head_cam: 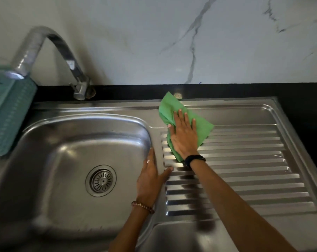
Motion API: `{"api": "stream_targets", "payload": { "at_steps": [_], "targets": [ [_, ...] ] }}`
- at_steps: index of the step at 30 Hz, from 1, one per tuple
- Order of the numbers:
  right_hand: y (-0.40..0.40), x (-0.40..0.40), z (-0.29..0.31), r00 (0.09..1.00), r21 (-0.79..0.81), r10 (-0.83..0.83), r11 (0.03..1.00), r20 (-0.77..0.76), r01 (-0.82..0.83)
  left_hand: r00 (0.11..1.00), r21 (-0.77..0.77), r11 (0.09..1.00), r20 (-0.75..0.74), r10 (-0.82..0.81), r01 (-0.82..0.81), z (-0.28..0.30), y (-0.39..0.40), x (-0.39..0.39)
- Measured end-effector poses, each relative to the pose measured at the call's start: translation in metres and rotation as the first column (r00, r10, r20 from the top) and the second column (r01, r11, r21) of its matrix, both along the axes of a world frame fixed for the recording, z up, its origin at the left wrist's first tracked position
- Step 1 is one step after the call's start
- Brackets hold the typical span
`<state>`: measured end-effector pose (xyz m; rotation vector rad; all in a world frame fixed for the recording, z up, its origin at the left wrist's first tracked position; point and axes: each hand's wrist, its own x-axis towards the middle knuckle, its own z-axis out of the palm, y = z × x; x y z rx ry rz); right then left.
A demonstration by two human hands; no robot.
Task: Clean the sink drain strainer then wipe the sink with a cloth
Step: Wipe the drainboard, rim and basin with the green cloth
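Over on the ribbed drainboard (245,160), right hand (185,135) pressed flat on the green cloth (169,110), fingers straight and spread, palm down, not clutching. Cloth crumpled and soft, spilling out past the fingertips toward the back rim and bunched under the heel of the palm, lying across the top few ridges just right of the basin. Black band (195,159) on that wrist.

Left hand (150,177) resting on the strip of steel between basin and drainboard, fingers straight along the basin's right edge, thumb out onto the ridges, holding nothing. Ring on one finger, beaded bracelet (143,206) at the wrist. Cloth just beyond this hand, not touching it.

Down in the basin of the sink (72,142), the round drain strainer (101,180) seated in the drain hole, slotted like spokes, metal, well left of both hands. Sink in brushed stainless steel, rounded corners, shiny streaks of reflection. Drainboard ridges long, parallel, raised.

Curved chrome faucet (63,51) arching at the back left. Teal plastic basket (8,115) with a woven texture at far left. Black counter (299,91) around the sink, white veined marble wall (172,33) behind.
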<state>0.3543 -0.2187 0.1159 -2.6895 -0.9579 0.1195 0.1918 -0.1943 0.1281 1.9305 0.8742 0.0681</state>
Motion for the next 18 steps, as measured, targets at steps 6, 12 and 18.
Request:
{"api": "stream_targets", "payload": {
  "at_steps": [6,12,18],
  "targets": [
    [0.02,-0.015,0.002,0.972,0.021,0.232,0.972,0.024,-0.233,0.998,0.009,1.0,-0.057,0.03,-0.03,-0.003,0.0,0.001],
    [0.017,-0.024,0.002,0.825,0.068,0.565,0.823,0.002,-0.564,0.996,0.045,0.997,-0.053,0.07,-0.068,0.004,-0.008,0.003],
    [-0.02,-0.023,0.003,0.834,0.18,0.552,0.82,0.005,-0.544,0.975,0.259,0.96,-0.16,0.154,-0.109,0.015,-0.038,0.008]
  ]
}}
